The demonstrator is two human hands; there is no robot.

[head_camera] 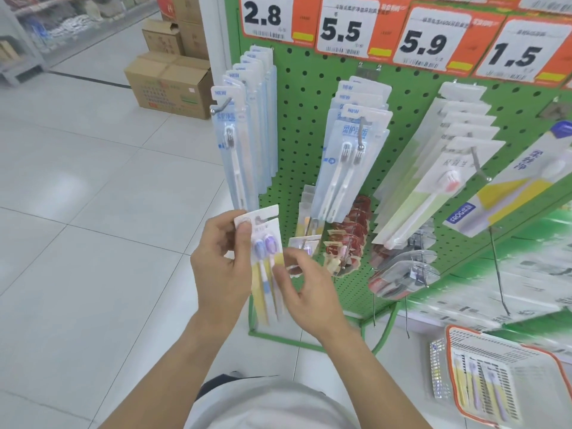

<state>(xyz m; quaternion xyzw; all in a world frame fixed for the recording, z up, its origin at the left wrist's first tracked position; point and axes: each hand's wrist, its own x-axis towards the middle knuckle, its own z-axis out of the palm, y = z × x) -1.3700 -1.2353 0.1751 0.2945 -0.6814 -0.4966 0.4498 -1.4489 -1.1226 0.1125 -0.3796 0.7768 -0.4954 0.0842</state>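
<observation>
Green pegboard (pixel 297 88) behind toothbrush pack (pixel 264 246)

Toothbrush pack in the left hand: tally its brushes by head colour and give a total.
Blue-headed brush: 1
Purple-headed brush: 1
Total: 2

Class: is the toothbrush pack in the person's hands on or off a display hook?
Off. The left hand grips the toothbrush pack by its top, the right hand pinches its side; no hook passes through its hang slot.
</observation>
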